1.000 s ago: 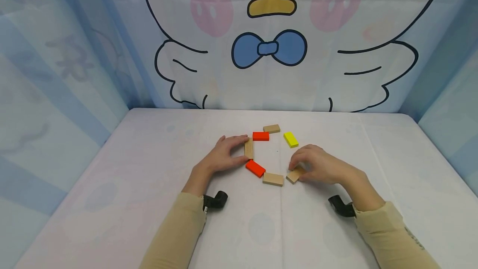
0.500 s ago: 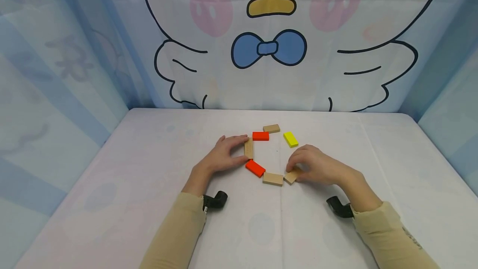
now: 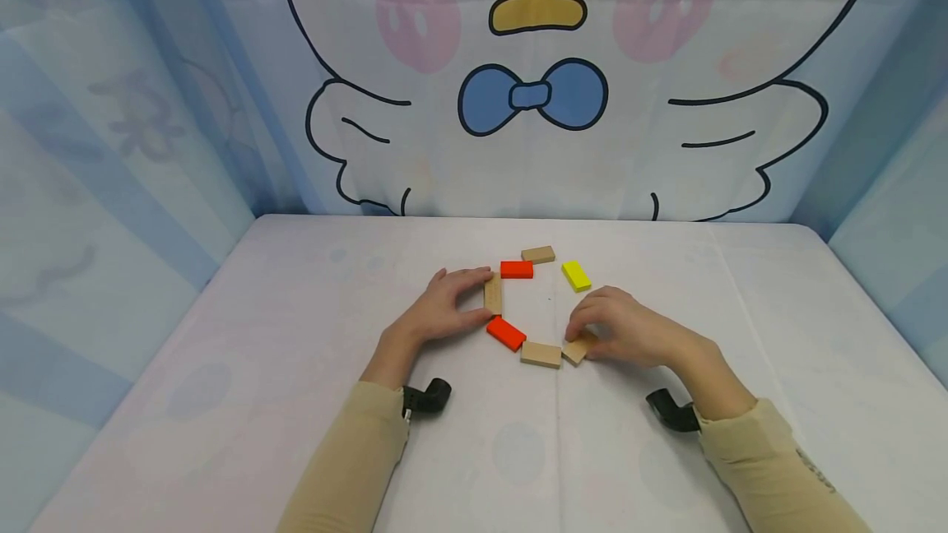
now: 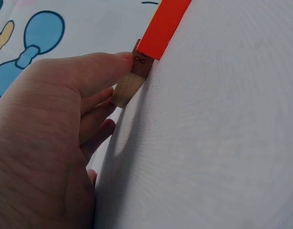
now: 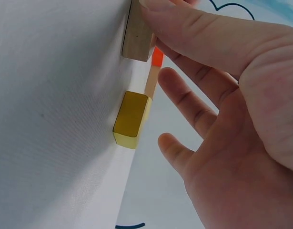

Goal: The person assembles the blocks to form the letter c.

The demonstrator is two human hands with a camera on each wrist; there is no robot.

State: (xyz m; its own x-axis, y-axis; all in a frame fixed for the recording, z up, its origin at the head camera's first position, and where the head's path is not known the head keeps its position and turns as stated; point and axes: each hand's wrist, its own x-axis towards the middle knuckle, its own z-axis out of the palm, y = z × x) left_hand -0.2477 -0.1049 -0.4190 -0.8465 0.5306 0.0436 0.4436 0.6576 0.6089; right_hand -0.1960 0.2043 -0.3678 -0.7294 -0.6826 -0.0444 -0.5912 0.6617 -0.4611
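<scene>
A pale, oblong wooden block [image 3: 575, 353] lies at about eight o'clock from the right hand [image 3: 629, 329], pinched between its thumb and fingertips, twelve o'clock pointing away from the person. Just beside this block, at nine o'clock, is a second pale wooden oblong [image 3: 541, 354], with a bright red oblong block [image 3: 507, 334] against its far end. At ten o'clock the left hand [image 3: 440, 307] grips a third pale wooden oblong [image 3: 493, 296] by its two ends. Toward eleven lie another red oblong [image 3: 517, 270] and a fourth pale wooden oblong [image 3: 538, 254]; at twelve, across a gap, a yellow oblong block [image 3: 576, 276]. The white cloth-covered table [image 3: 222, 401] spreads widely toward three, six and nine; its far edge, at twelve, meets a printed cartoon backdrop [image 3: 533, 167].
</scene>
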